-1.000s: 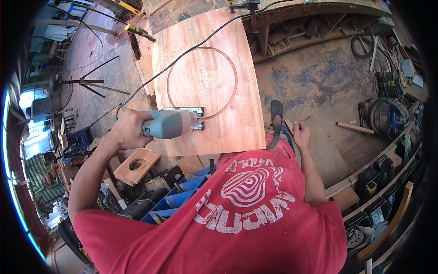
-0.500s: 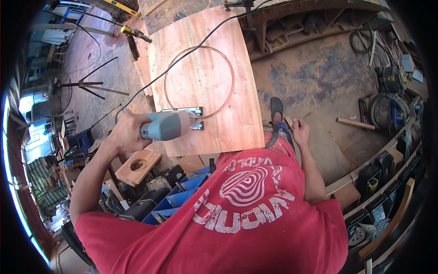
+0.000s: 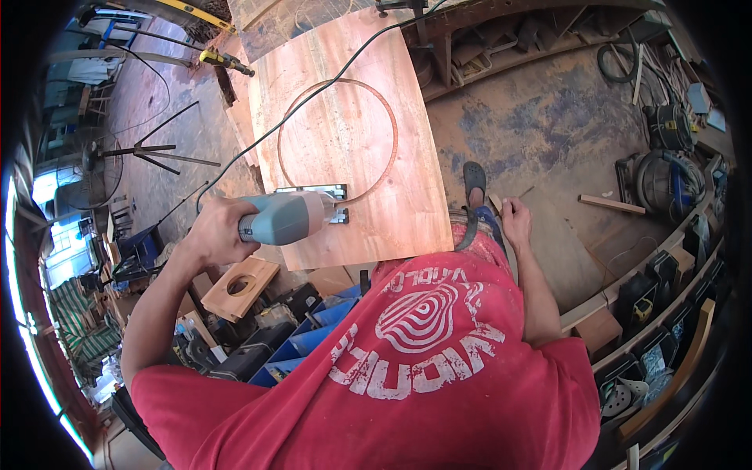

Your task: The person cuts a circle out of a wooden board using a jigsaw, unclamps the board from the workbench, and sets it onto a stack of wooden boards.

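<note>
A teal jigsaw [image 3: 283,218] is gripped in my left hand [image 3: 222,231], its fingers wrapped round the body. The metal base plate [image 3: 338,190] rests on a reddish wooden board [image 3: 423,200], at the near edge of a large circular groove [image 3: 394,133] in the wood. The blade is hidden under the tool. A dark power cord [image 3: 290,112] runs from the jigsaw across the board, over the circle. Beside my right thigh hangs my right hand [image 3: 517,223], fingers curled and off the board. A thin stick shows near its fingertips; whether the hand holds it is unclear.
A clamp [image 3: 403,8] sits at the board's far edge. Left of the board lies a yellow-handled tool [image 3: 223,59]. Below it are a wooden block with a round hole [image 3: 240,289] and blue bins [image 3: 309,338]. A black tripod [image 3: 145,149] stands left; a wood strip [image 3: 611,205] lies right.
The view has shifted slightly, so the board appears a little farther left. The jigsaw and both hands keep nearly the same places.
</note>
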{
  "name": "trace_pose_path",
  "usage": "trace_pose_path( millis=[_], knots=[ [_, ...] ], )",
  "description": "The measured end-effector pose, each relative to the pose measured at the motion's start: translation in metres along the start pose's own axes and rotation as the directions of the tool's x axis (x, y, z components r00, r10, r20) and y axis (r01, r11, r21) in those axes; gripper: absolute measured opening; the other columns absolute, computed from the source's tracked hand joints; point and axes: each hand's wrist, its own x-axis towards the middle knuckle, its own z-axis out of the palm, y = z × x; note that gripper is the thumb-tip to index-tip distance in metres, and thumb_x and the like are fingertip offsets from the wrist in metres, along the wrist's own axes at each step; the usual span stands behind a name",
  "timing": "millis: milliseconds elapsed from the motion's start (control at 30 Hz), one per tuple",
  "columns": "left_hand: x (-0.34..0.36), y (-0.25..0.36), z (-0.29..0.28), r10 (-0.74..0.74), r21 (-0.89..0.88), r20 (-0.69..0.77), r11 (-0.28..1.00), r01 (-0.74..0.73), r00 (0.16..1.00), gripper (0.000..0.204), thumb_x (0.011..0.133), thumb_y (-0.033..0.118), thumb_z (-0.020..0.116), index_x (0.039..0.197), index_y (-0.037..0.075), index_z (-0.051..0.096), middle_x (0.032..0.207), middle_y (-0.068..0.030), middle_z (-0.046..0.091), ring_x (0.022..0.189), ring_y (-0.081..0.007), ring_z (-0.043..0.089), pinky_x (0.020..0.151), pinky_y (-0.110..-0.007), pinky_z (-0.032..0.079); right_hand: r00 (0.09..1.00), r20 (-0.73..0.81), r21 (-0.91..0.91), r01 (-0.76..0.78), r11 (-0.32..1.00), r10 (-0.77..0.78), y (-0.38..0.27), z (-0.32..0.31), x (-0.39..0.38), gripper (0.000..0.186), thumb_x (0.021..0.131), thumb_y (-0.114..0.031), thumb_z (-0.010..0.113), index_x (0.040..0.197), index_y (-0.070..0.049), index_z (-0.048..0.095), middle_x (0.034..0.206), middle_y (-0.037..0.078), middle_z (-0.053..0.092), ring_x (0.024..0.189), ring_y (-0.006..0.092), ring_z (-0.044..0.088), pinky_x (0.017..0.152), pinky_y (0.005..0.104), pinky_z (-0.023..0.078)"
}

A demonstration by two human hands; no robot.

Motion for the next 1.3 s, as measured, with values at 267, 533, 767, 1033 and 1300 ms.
trace_pose_path(
  millis=[267, 533, 767, 1033, 1300],
  knots=[
    [0.0, 0.001, 0.001, -0.001, 0.0, -0.004, 1.0, 0.001, 1.0, 0.029, 0.063, 0.013, 0.077, 0.088, 0.0, 0.074, 0.076, -0.0222, 0.069, 0.075, -0.0422, 0.071, 0.072, -0.045, 0.059, 1.0, 0.009, 0.01, -0.019, 1.0, 0.019, -0.003, -0.004, -0.001, 0.034, 0.104, -0.03, 0.059, 0.103, -0.001, 0.075, 0.08, 0.018, 0.073, 0.079, 0.0349, 0.074, 0.075, 0.046, 0.055],
    [0.001, 0.006, 0.002, -0.007, 0.0, -0.002, 1.0, 0.007, 1.0, 0.028, 0.064, 0.014, 0.076, 0.088, 0.001, 0.074, 0.075, -0.0217, 0.069, 0.075, -0.0418, 0.071, 0.073, -0.046, 0.059, 1.0, 0.019, -0.009, -0.008, 1.0, 0.008, -0.006, -0.007, -0.001, 0.035, 0.104, -0.031, 0.059, 0.104, -0.001, 0.076, 0.079, 0.018, 0.073, 0.079, 0.0344, 0.075, 0.075, 0.0459, 0.056],
    [0.001, 0.008, 0.004, -0.003, 0.012, -0.016, 1.0, 0.003, 1.0, 0.028, 0.064, 0.014, 0.075, 0.088, 0.0, 0.074, 0.075, -0.0213, 0.069, 0.074, -0.0414, 0.071, 0.072, -0.045, 0.059, 1.0, 0.014, 0.005, -0.013, 1.0, 0.012, -0.001, -0.007, -0.001, 0.034, 0.104, -0.03, 0.059, 0.105, -0.001, 0.075, 0.08, 0.018, 0.073, 0.079, 0.0341, 0.075, 0.075, 0.0457, 0.056],
    [0.001, 0.012, 0.006, -0.005, 0.013, -0.031, 1.0, 0.006, 1.0, 0.029, 0.066, 0.015, 0.075, 0.09, 0.0, 0.074, 0.073, -0.022, 0.068, 0.071, -0.0417, 0.071, 0.069, -0.045, 0.059, 1.0, -0.011, -0.009, -0.024, 1.0, 0.024, -0.004, -0.003, -0.002, 0.037, 0.105, -0.034, 0.058, 0.104, -0.002, 0.076, 0.077, 0.013, 0.072, 0.076, 0.0257, 0.071, 0.074, 0.0415, 0.054],
    [-0.002, 0.019, 0.01, -0.048, -0.019, -0.052, 0.999, 0.047, 0.998, 0.03, 0.064, 0.014, 0.077, 0.09, -0.001, 0.074, 0.073, -0.0222, 0.068, 0.074, -0.0422, 0.072, 0.073, -0.045, 0.059, 0.998, 0.013, -0.015, -0.058, 0.998, 0.058, 0.001, -0.006, -0.001, 0.036, 0.105, -0.033, 0.058, 0.105, -0.002, 0.076, 0.08, 0.014, 0.075, 0.079, 0.0285, 0.074, 0.075, 0.0425, 0.055]
  ],
)
